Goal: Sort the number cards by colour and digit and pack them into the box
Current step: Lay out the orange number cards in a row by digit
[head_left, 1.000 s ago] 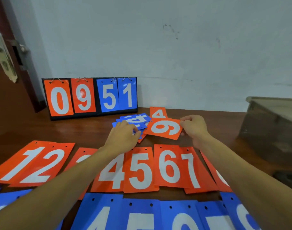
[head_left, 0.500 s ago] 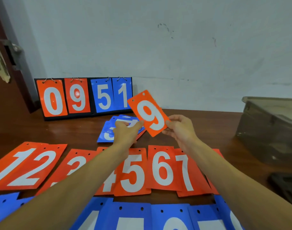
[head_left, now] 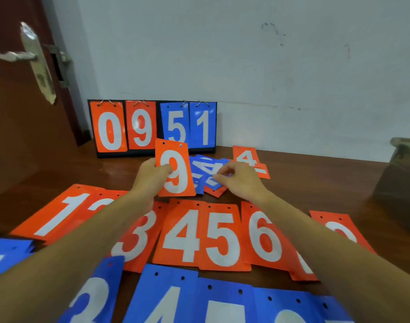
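Orange "9" card [head_left: 176,170] gripped upright by left hand [head_left: 150,177]; right hand [head_left: 242,183] pinches blue "4" card [head_left: 207,167].

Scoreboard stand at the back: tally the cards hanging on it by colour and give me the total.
On the scoreboard stand:
Orange: 2, the hung 0 card and hung 9 card
Blue: 2, the hung 5 card and hung 1 card
Total: 4
The loose orange 9 card in the left hand is not counted.
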Available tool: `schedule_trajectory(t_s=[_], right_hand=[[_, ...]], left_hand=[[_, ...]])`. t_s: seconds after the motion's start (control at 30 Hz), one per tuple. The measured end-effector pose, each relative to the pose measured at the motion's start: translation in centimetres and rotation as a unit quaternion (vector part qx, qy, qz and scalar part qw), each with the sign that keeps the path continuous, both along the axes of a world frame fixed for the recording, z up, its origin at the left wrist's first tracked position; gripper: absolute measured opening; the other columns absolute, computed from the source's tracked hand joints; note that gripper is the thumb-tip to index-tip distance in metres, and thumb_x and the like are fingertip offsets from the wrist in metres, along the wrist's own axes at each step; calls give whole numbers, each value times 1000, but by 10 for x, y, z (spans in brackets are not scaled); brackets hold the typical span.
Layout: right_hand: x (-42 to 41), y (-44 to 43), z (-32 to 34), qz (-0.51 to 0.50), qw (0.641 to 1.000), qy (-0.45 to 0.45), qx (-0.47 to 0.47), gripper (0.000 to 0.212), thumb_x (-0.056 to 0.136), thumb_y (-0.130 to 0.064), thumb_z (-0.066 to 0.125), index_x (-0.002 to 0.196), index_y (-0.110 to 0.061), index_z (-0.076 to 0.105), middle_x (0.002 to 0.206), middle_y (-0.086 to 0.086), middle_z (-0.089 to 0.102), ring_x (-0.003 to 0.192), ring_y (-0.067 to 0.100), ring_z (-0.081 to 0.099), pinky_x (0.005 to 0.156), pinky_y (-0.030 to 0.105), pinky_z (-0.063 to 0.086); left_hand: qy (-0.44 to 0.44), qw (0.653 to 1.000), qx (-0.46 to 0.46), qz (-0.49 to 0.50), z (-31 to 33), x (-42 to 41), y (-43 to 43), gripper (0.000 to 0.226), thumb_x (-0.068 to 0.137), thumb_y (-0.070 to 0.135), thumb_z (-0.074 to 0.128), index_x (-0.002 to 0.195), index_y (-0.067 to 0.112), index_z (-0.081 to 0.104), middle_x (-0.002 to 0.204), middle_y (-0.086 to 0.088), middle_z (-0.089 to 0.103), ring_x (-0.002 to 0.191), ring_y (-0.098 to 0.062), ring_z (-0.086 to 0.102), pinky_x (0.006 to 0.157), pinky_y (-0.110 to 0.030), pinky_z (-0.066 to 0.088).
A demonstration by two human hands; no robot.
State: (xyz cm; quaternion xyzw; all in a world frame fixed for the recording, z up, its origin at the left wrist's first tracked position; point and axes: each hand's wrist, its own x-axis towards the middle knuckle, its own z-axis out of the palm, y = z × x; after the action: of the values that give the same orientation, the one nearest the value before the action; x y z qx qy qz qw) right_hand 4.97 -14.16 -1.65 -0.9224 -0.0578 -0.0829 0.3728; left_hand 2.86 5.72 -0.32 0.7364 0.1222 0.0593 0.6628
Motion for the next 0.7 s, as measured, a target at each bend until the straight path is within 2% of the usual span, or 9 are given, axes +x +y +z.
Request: schedule_trajectory(t_s=[0.07,0.13,0.2,0.3,0.4,0.53,0.6,0.7], right_hand=[[7,19,-2,30,996,-32,-82,41,85,-36,67,116,-10,62,119,3,62,107,14,55,88,22,40],[18,31,-3,23,983,-44,-178,57,85,-44,63,132,-12,51,136,6,52,125,21,47,103,34,38],[28,35,-4,7,963,-20,-267,62,89,-46,57,140,-13,41,144,7,44,132,24,41,110,39,32],[30,36,-7,2,943,6,-332,46,96,-38,47,135,-13,44,136,8,53,125,26,47,109,42,28],[25,33,-8,14,917,-55,-395,36,98,-30,46,130,-14,48,124,7,61,116,25,54,107,40,30],[16,20,-1,47,935,-46,-348,44,90,-45,56,120,-14,61,119,6,63,109,21,56,94,33,46],[13,12,0,44,949,-18,-312,46,84,-48,63,116,-16,64,122,5,59,113,21,53,96,37,46],[14,1,0,29,966,42,-252,34,81,-47,67,102,-22,59,120,2,57,109,20,52,100,45,41]], left_hand=[[-9,999,32,-2,2,-3,20,26,90,11,54,115,11,62,101,-5,66,80,-17,63,63,-29,50],[-14,999,40,-1,2,-6,37,19,89,10,54,104,14,64,96,-6,69,74,-16,65,60,-27,50],[-1,998,52,-20,1,-10,48,16,89,13,56,103,16,63,94,-5,69,76,-16,66,60,-28,52],[17,995,75,-57,0,-13,53,24,91,21,58,115,17,60,99,-2,67,83,-16,67,62,-28,53],[6,994,86,-65,0,-13,46,30,92,23,59,120,15,57,103,-1,65,82,-14,65,60,-26,52],[-4,994,85,-74,2,-13,31,31,92,21,58,122,13,56,102,0,62,78,-11,61,61,-25,49],[-1,993,89,-75,2,-14,26,33,93,22,58,125,13,55,107,-2,62,82,-14,61,68,-29,51],[1,992,100,-76,2,-15,21,37,92,23,59,127,14,54,116,-4,62,91,-18,61,74,-34,51]])
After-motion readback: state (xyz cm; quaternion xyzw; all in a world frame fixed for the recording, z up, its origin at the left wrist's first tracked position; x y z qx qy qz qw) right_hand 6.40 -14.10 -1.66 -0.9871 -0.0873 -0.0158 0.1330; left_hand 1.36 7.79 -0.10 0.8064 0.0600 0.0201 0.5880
